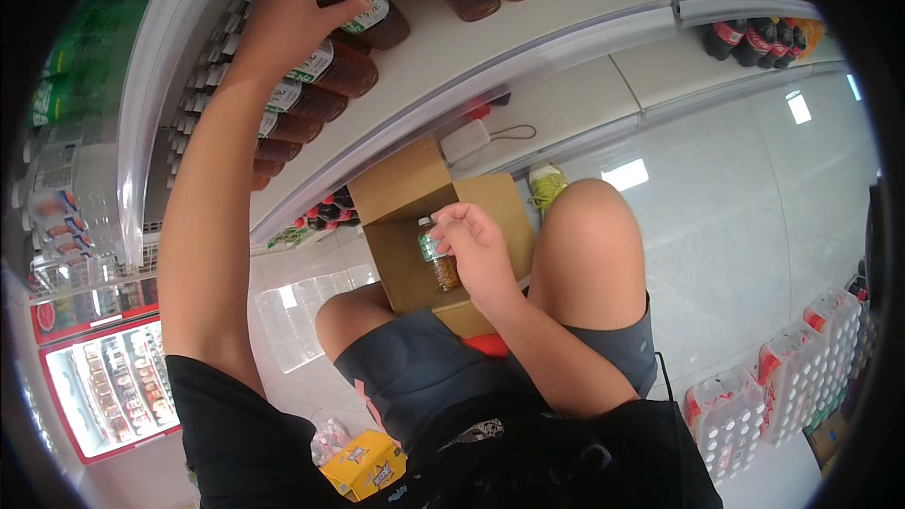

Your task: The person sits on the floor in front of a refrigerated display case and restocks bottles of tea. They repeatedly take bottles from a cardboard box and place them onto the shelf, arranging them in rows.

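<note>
My left hand reaches up to a white shelf and grips a dark tea bottle with a green and white label, fingers around its neck and thumb on its label. More such bottles stand in rows beside it. Between my knees is an open cardboard box. Inside it a smaller-looking tea bottle with a white cap shows. Over the box, my right hand has its fingers bent close to that bottle's upper part; whether they touch it cannot be told.
The shelf's clear front edge runs above the box. A white device with a cord loop lies on the lower shelf. Wrapped bottle packs stand at the right, a yellow carton behind me, and a lit drinks cooler at the left.
</note>
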`<state>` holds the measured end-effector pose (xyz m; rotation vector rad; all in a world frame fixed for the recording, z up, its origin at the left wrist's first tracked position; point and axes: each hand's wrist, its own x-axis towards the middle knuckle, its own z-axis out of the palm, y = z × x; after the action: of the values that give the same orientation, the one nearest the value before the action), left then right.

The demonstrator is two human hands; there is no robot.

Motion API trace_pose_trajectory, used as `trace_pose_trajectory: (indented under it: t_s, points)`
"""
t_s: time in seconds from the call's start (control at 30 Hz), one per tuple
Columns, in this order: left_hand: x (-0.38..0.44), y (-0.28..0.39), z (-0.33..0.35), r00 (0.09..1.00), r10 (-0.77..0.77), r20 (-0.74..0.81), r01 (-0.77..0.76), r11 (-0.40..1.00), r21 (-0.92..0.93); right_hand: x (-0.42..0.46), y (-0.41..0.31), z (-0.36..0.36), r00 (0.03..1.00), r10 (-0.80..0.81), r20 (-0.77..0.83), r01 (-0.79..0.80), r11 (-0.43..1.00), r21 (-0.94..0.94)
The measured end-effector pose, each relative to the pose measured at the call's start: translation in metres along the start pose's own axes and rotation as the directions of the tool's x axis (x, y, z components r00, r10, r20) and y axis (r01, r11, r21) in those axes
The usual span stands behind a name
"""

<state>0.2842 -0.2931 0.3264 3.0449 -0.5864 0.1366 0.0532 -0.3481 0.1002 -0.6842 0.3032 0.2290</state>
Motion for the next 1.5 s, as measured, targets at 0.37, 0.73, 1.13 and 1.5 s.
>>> trace_pose_trajectory:
  t_s: [0.37, 0.73, 1.13, 1.5]
  points:
    - [0.084, -0.026, 0.012, 1.0, 0.008, -0.01, -0.006, 0.986, 0.169, -0.003, -0.004, 0.002, 0.999, 0.035, 0.026, -0.035, 0.999, 0.023]
    - [0.102, -0.052, 0.026, 0.99, -0.072, -0.124, 0.12, 0.887, 0.445, -0.004, -0.008, 0.002, 1.0, 0.008, 0.012, -0.008, 1.0, -0.014]
    - [0.104, -0.023, 0.023, 0.972, -0.236, 0.019, 0.132, 0.61, 0.782, -0.009, -0.006, 0.009, 0.999, 0.011, 0.045, -0.011, 1.0, -0.005]
    - [0.108, -0.017, 0.026, 0.954, -0.299, 0.037, 0.156, 0.593, 0.79, -0.01, -0.01, 0.005, 0.999, -0.003, 0.039, 0.004, 1.0, -0.029]
